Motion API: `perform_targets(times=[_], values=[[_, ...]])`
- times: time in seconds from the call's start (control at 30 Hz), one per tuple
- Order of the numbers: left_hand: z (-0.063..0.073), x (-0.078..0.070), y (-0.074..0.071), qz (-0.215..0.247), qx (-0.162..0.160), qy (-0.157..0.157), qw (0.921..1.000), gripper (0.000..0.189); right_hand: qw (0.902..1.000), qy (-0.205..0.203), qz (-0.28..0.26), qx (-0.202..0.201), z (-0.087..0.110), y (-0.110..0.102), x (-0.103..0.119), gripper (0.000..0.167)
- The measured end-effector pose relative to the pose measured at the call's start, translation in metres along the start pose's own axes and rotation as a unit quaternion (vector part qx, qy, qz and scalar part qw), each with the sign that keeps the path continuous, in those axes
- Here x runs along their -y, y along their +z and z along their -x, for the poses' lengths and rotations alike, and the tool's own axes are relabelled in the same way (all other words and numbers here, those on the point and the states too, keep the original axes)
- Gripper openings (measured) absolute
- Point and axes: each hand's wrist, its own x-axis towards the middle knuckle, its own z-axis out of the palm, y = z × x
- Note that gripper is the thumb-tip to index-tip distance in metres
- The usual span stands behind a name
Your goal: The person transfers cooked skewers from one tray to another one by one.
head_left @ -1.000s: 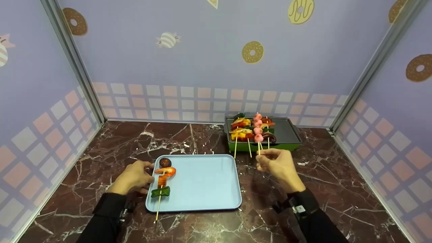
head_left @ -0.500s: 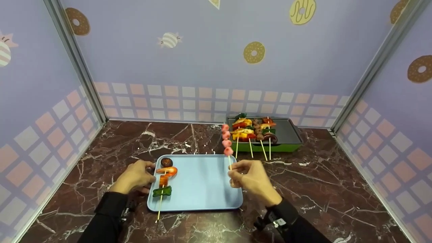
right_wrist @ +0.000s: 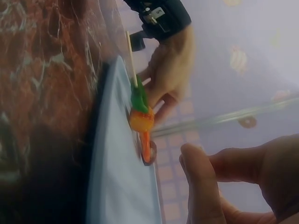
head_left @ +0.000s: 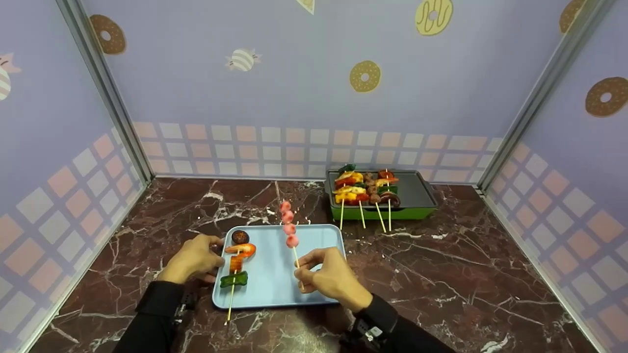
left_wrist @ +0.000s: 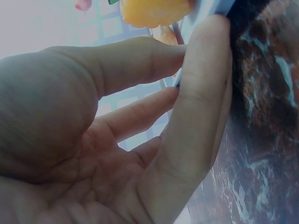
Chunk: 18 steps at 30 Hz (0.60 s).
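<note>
My right hand (head_left: pixel 328 275) pinches the stick of a skewer (head_left: pixel 289 228) of pink balls, held tilted above the blue tray (head_left: pixel 267 279). That skewer is out of sight in the right wrist view, where only the thumb and fingers show. At the tray's left edge, my left hand (head_left: pixel 195 257) grips the rim between thumb and fingers; in the left wrist view the hand (left_wrist: pixel 140 116) hides most of that contact. A second skewer (head_left: pixel 235 264), with mushroom, shrimp, an orange piece and green pepper, lies along the tray's left side, its stick jutting over the front rim.
A green grill box (head_left: pixel 414 214) with a dark top stands behind the tray, to the right. Several skewers (head_left: pixel 351 189) lie across its left half, sticks pointing forward. Patterned walls (head_left: pixel 314 98) enclose the marbled table (head_left: pixel 441 284) at the back and both sides.
My right hand has carried the pink ball skewer leftward and nearer, from the grill box to over the tray. The left hand has stayed at the tray's left edge.
</note>
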Motion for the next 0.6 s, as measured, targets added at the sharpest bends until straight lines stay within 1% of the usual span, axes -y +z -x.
perform_targets(times=[0.13, 0.4, 0.6], values=[[0.000, 0.002, 0.000, -0.003, -0.003, -0.001, 1.0000, 0.058, 0.9999, 0.006, 0.009, 0.003, 0.002, 0.010, 0.001, 0.016], [-0.001, 0.002, 0.000, -0.001, -0.003, -0.003, 1.0000, 0.059, 0.9992, 0.013, 0.038, 0.007, -0.006, 0.025, -0.028, 0.016], [-0.001, 0.000, 0.000, 0.007, 0.006, -0.006, 0.9999, 0.059, 0.9990, 0.027, 0.032, 0.016, -0.007, 0.035, -0.033, 0.016]])
